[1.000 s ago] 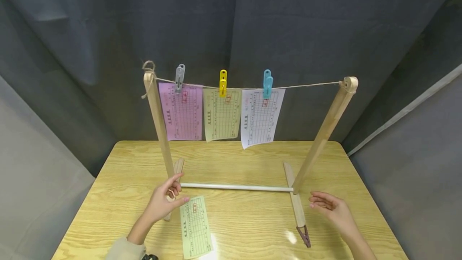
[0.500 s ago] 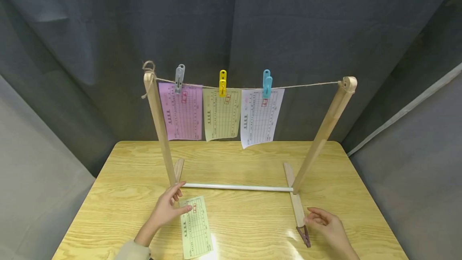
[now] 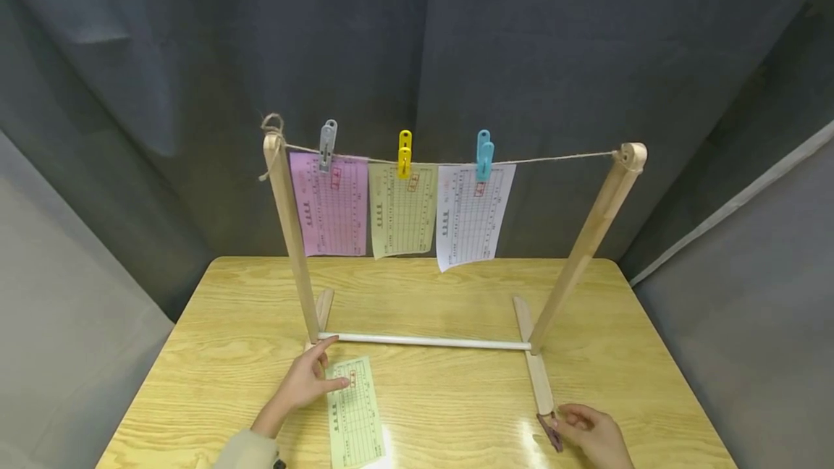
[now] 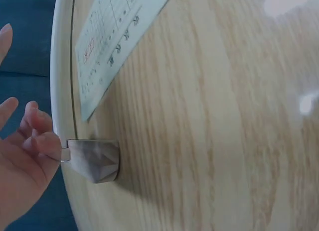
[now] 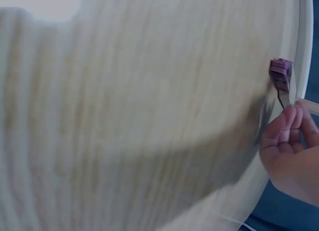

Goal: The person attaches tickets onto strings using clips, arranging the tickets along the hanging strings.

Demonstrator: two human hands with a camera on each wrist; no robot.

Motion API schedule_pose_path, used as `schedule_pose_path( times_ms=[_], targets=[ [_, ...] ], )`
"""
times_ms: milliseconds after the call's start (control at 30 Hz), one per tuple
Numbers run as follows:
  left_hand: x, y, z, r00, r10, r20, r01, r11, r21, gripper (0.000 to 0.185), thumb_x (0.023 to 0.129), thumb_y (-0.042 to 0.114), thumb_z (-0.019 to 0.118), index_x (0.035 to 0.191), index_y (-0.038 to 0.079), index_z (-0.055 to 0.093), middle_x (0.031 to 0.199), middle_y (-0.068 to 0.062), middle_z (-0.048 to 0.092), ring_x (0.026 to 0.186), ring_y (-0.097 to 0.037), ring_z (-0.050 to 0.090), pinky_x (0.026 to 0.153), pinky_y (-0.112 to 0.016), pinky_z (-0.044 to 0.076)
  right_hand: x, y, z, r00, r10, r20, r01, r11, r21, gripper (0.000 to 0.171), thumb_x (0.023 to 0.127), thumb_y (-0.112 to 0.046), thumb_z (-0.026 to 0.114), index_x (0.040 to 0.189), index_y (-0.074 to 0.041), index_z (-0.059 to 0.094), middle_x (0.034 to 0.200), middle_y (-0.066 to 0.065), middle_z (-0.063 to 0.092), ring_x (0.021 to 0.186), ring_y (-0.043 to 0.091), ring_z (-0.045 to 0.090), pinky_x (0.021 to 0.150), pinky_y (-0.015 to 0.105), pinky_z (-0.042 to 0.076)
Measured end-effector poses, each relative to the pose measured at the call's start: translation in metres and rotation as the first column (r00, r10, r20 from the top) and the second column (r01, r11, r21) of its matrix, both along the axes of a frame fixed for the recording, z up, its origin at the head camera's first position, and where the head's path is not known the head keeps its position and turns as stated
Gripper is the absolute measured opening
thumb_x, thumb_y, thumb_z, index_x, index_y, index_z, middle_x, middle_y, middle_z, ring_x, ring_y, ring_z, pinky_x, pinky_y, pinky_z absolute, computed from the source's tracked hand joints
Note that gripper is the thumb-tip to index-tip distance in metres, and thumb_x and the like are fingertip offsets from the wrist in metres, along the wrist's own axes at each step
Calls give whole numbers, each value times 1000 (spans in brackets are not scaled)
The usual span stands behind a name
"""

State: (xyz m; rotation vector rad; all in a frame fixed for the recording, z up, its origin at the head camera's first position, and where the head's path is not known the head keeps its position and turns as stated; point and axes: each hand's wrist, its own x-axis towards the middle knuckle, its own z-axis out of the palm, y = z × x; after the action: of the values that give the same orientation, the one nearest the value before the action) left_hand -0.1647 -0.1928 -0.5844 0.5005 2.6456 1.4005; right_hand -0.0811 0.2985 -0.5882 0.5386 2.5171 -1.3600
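Right hand [image 3: 596, 436]: fingertips pinch the dark red clothespin [image 3: 549, 431], which lies on the table [image 3: 195, 353] at the near end of the rack's right foot [image 3: 534, 368]. Left hand [image 3: 302, 382]: fingers relaxed, spread, one fingertip touching the green slip [image 3: 355, 415] lying flat near the white crossbar [image 3: 423, 341].

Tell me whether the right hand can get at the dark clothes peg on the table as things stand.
Probably yes. The right hand already lies beside the clothes peg near the table's front edge, fingertips at it, with nothing between them.
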Motion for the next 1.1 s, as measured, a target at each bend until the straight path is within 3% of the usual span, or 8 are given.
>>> schedule_pose_path(
  times_ms=[267, 433, 533, 733, 867, 1100],
  targets=[
    [-3, 2, -7, 996, 41, 73, -37, 998, -55, 82, 70, 25, 78, 135, 0, 36, 65, -5, 51, 47, -3, 39, 43, -19, 36, 5, -2, -10, 1000, 5, -5, -5, 996, 88, 58, 70, -41, 75, 106, 3, 63, 86, 3, 58, 76, 15, 49, 60, 24, 42],
    [-6, 2, -13, 989, 58, 135, -44, 993, -107, 85, 70, 28, 78, 135, -4, 34, 48, 6, 44, 38, -4, 35, 36, -18, 31, 4, -5, -16, 1000, 26, -11, -24, 988, 151, 58, 65, -43, 78, 102, 1, 65, 85, 4, 56, 76, 16, 45, 60, 26, 39],
    [-8, 1, -16, 981, 70, 178, -47, 990, -131, 85, 71, 29, 78, 135, -5, 34, 44, 4, 39, 35, -5, 30, 35, -19, 30, 4, -7, -16, 999, 41, -16, -37, 984, 176, 56, 65, -43, 78, 100, 0, 66, 86, 5, 55, 76, 18, 45, 60, 27, 39],
    [-10, 2, -14, 976, 97, 196, -68, 986, -152, 79, 70, 20, 78, 132, -7, 37, 48, -8, 51, 35, -9, 41, 37, -33, 44, 2, -11, -17, 998, 61, -24, -55, 975, 217, 54, 61, -45, 80, 93, -3, 67, 89, 8, 57, 83, 23, 50, 63, 32, 42],
    [-10, 2, -16, 963, 111, 245, -81, 988, -130, 77, 71, 9, 76, 133, -8, 34, 42, -3, 48, 30, -10, 45, 31, -27, 40, 1, -13, -18, 996, 82, -31, -72, 969, 238, 53, 60, -44, 80, 92, -4, 66, 88, 8, 56, 84, 25, 50, 66, 36, 45],
    [-11, 5, -20, 960, 154, 235, -124, 983, -139, 61, 68, -4, 72, 122, -7, 43, 43, -4, 51, 30, -11, 47, 31, -24, 39, 1, -14, -18, 996, 80, -45, -68, 971, 228, 53, 61, -43, 80, 92, -3, 66, 92, 9, 59, 86, 27, 53, 71, 44, 47]
  ],
)
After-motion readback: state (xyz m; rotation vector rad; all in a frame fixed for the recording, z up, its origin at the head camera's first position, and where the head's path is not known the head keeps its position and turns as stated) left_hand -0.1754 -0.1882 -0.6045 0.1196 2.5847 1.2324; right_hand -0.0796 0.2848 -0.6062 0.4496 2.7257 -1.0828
